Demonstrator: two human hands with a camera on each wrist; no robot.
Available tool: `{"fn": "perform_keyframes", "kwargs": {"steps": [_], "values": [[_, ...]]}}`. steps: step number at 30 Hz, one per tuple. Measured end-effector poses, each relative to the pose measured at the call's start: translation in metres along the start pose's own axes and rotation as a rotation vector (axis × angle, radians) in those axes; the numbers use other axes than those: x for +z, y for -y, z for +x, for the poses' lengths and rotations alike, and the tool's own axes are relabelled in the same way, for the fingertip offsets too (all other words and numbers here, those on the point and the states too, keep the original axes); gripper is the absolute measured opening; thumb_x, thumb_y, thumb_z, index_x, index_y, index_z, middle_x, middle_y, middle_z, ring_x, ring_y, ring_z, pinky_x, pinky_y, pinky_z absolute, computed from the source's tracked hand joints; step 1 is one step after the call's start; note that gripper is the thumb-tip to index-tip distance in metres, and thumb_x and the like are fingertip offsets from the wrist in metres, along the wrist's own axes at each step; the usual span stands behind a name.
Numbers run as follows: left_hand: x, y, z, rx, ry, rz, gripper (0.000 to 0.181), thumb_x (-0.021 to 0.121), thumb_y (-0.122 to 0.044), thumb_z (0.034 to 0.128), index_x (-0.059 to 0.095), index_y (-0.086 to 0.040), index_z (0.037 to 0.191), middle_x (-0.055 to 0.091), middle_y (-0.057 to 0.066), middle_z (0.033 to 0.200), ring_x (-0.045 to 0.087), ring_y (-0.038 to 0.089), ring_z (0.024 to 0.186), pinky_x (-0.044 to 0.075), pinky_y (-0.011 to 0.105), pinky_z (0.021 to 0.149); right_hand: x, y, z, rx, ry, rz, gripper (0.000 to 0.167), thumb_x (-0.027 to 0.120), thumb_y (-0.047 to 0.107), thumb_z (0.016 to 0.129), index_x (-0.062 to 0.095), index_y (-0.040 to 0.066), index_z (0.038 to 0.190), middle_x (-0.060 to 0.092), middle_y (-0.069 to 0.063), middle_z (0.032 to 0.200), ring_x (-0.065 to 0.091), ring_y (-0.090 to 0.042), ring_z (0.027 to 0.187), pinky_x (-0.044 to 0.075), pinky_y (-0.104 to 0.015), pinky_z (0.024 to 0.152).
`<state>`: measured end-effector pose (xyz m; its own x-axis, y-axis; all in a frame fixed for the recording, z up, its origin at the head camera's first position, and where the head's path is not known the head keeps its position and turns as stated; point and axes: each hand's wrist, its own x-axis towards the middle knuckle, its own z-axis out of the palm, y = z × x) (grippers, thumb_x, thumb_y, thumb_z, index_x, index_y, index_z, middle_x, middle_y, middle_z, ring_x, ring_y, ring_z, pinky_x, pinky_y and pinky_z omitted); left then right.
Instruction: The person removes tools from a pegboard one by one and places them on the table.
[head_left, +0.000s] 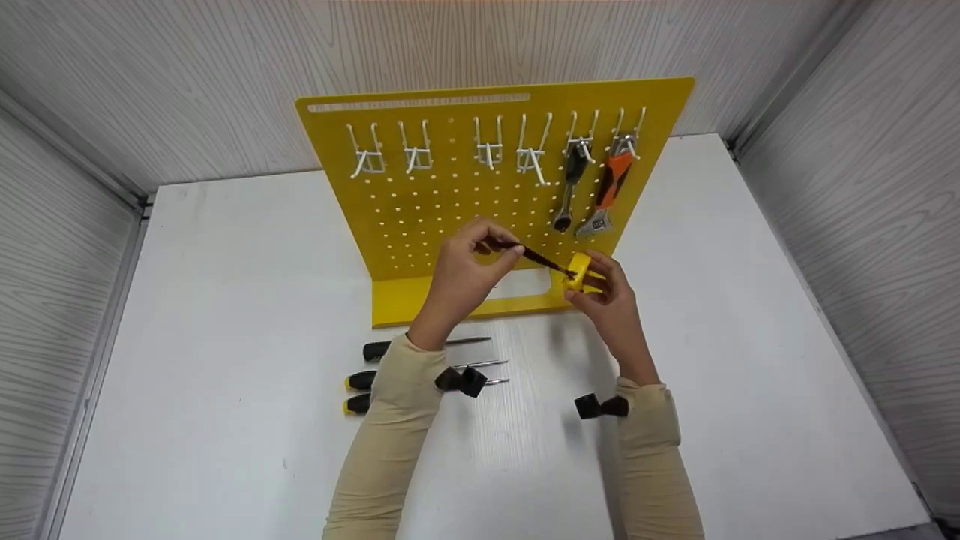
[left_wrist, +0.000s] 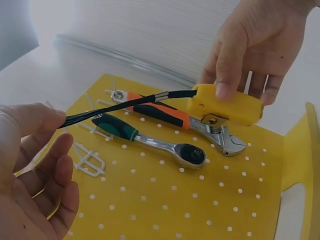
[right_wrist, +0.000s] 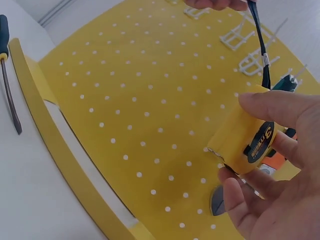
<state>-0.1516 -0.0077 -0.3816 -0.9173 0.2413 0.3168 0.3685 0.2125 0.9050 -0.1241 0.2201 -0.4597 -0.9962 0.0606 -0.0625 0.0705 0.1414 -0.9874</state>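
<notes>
My right hand point(head_left: 611, 304) grips a yellow tape measure point(right_wrist: 245, 135), thumb on one side and fingers on the other. From its case runs a black wrist strap point(left_wrist: 145, 101) with a small metal clip. The strap's far end is pinched between thumb and forefinger of my left hand point(head_left: 472, 262), drawn nearly straight between the hands. Both hands are in front of the lower part of a yellow pegboard point(head_left: 420, 214). Behind them on the board hang a ratchet wrench point(left_wrist: 150, 142) with a dark green handle and an adjustable wrench point(head_left: 611, 184) with an orange and black grip.
Several white wire hooks point(head_left: 489, 154) line the board's upper part, the four left ones bare. Three screwdrivers point(head_left: 377, 350) with black handles lie on the white table point(head_left: 225, 300) below the left forearm. Pale wood-grain walls point(head_left: 187, 75) enclose the table.
</notes>
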Motion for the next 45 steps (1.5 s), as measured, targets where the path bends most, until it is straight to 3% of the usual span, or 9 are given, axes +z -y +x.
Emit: {"fn": "perform_keyframes", "kwargs": {"steps": [6, 10, 21, 26, 34, 40, 45], "values": [[0.0, 0.008, -0.003, 0.006, 0.019, -0.001, 0.01, 0.069, -0.013, 0.0882, 0.067, -0.004, 0.092, 0.064, 0.009, 0.093, 0.056, 0.018, 0.081, 0.051, 0.038, 0.079, -0.012, 0.004, 0.001, 0.047, -0.013, -0.067, 0.065, 0.074, 0.018, 0.084, 0.043, 0.02, 0.141, 0.045, -0.004, 0.136, 0.049, -0.019, 0.117, 0.042, -0.024, 0.089], [0.0, 0.012, -0.007, -0.006, 0.045, 0.015, 0.01, 0.068, -0.014, 0.089, 0.067, -0.004, 0.092, 0.064, 0.009, 0.092, 0.056, 0.018, 0.081, 0.051, 0.039, 0.079, -0.017, 0.005, 0.003, 0.051, -0.013, -0.129, 0.066, 0.073, 0.018, 0.084, 0.042, 0.018, 0.142, 0.043, -0.005, 0.137, 0.047, -0.02, 0.115, 0.042, -0.022, 0.087], [0.007, 0.033, -0.018, -0.086, 0.077, 0.083, 0.009, 0.069, -0.018, 0.0888, 0.069, -0.009, 0.09, 0.064, 0.005, 0.089, 0.053, 0.022, 0.08, 0.046, 0.036, 0.077, -0.035, -0.001, 0.002, -0.033, -0.015, -0.265, 0.067, 0.072, 0.018, 0.085, 0.04, 0.015, 0.144, 0.04, -0.01, 0.14, 0.044, -0.023, 0.111, 0.038, -0.033, 0.09], [0.012, 0.042, -0.022, -0.124, 0.087, 0.074, 0.009, 0.068, -0.019, 0.0884, 0.07, -0.01, 0.089, 0.065, 0.005, 0.092, 0.056, 0.031, 0.086, 0.046, 0.042, 0.081, -0.043, -0.004, 0.001, -0.068, -0.019, -0.316, 0.066, 0.072, 0.016, 0.085, 0.041, 0.013, 0.143, 0.04, -0.011, 0.138, 0.044, -0.024, 0.109, 0.038, -0.038, 0.088], [0.02, 0.056, -0.028, -0.149, 0.09, 0.104, 0.007, 0.069, -0.02, 0.0874, 0.07, -0.013, 0.087, 0.065, 0.002, 0.092, 0.053, 0.017, 0.083, 0.044, 0.029, 0.077, -0.051, -0.007, 0.002, -0.093, -0.005, -0.404, 0.064, 0.072, 0.013, 0.085, 0.042, 0.013, 0.142, 0.041, -0.014, 0.137, 0.045, -0.026, 0.107, 0.038, -0.043, 0.086], [0.025, 0.066, -0.031, -0.168, 0.098, 0.126, 0.007, 0.069, -0.02, 0.0878, 0.071, -0.013, 0.088, 0.064, 0.003, 0.091, 0.055, 0.023, 0.087, 0.043, 0.031, 0.078, -0.055, -0.01, 0.003, -0.079, 0.023, -0.46, 0.063, 0.071, 0.011, 0.085, 0.043, 0.013, 0.141, 0.041, -0.016, 0.136, 0.045, -0.029, 0.109, 0.039, -0.044, 0.086], [0.03, 0.072, -0.034, -0.186, 0.096, 0.168, 0.006, 0.07, -0.021, 0.0867, 0.072, -0.015, 0.087, 0.064, 0.002, 0.09, 0.054, 0.017, 0.087, 0.043, 0.031, 0.079, -0.058, -0.013, 0.004, -0.064, 0.053, -0.507, 0.063, 0.072, 0.01, 0.084, 0.044, 0.013, 0.141, 0.041, -0.017, 0.134, 0.044, -0.03, 0.108, 0.04, -0.047, 0.087]]}}
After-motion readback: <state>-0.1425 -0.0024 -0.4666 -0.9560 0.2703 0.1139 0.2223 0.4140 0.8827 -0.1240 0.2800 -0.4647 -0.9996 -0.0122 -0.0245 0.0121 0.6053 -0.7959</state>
